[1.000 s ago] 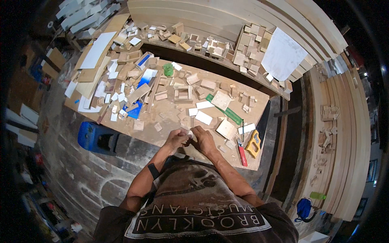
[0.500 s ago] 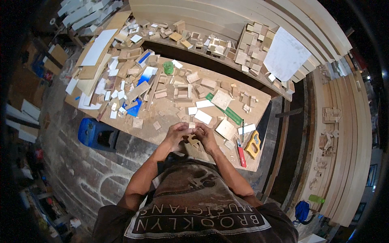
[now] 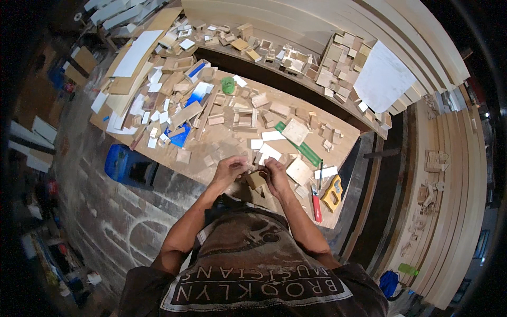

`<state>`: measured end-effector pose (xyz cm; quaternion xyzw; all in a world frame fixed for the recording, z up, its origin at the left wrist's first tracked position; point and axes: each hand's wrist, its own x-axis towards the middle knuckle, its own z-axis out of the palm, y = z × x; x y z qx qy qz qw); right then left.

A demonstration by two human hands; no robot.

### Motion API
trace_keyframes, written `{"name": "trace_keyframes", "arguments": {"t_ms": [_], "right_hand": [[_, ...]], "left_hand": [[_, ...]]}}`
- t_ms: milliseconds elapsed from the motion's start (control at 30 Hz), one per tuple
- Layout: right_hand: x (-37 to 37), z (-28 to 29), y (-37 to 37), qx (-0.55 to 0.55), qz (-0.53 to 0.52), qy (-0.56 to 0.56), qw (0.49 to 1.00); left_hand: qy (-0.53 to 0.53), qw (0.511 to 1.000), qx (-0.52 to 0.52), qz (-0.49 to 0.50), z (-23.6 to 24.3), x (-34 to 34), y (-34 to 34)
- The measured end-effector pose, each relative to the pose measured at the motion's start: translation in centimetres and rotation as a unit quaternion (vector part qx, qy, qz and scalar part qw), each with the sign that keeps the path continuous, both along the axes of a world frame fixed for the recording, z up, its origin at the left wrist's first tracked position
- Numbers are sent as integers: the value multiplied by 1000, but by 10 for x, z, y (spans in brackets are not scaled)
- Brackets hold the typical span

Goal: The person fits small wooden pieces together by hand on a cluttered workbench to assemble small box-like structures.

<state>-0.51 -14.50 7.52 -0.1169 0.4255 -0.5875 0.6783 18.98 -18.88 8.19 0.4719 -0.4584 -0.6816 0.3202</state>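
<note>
My left hand (image 3: 231, 170) is closed in a pinch above the front edge of the workbench. Whatever its fingertips hold is too small to make out. A short gap to the right, my right hand (image 3: 277, 175) also has thumb and fingers pressed together, and what lies in them cannot be made out. Just below and between the two hands sits a light brown wooden block (image 3: 256, 180), close to the right palm. White rectangular pieces (image 3: 268, 152) lie just beyond my fingertips. A square wooden board (image 3: 299, 172) rests to the right of my right hand.
On the workbench (image 3: 203, 168) to the right lie a yellow-handled saw (image 3: 332, 194), a red-handled tool (image 3: 316, 207) and a green ruler (image 3: 308, 154). Wooden offcuts crowd its left side around a green object (image 3: 227, 85). A blue bin (image 3: 128, 165) stands at the left.
My hands have drawn apart; a small pale wooden square was between their fingertips before. The whole view has shifted slightly, so the bench appears a little further right and lower.
</note>
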Motion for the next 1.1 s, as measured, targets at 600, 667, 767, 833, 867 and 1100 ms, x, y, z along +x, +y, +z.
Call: {"name": "trace_keyframes", "arguments": {"t_ms": [600,667,767,833,867,1100], "right_hand": [[-18,-25,-10,47,55,200,977],[-11,-27,-5,48,55,232,970],[-6,-32,2,31,85,239,967],[-1,-30,3,27,90,266,959],[0,-29,2,29,83,271,959],[-29,-39,-42,61,-15,347,936]], "left_hand": [[-381,898,-145,167,-73,101,10],[-412,884,-171,143,-57,91,1],[-427,875,-213,79,-52,95,-12],[-431,871,-231,45,-58,99,-18],[-437,868,-234,38,-60,102,-20],[-438,855,-279,16,-73,111,-38]]}}
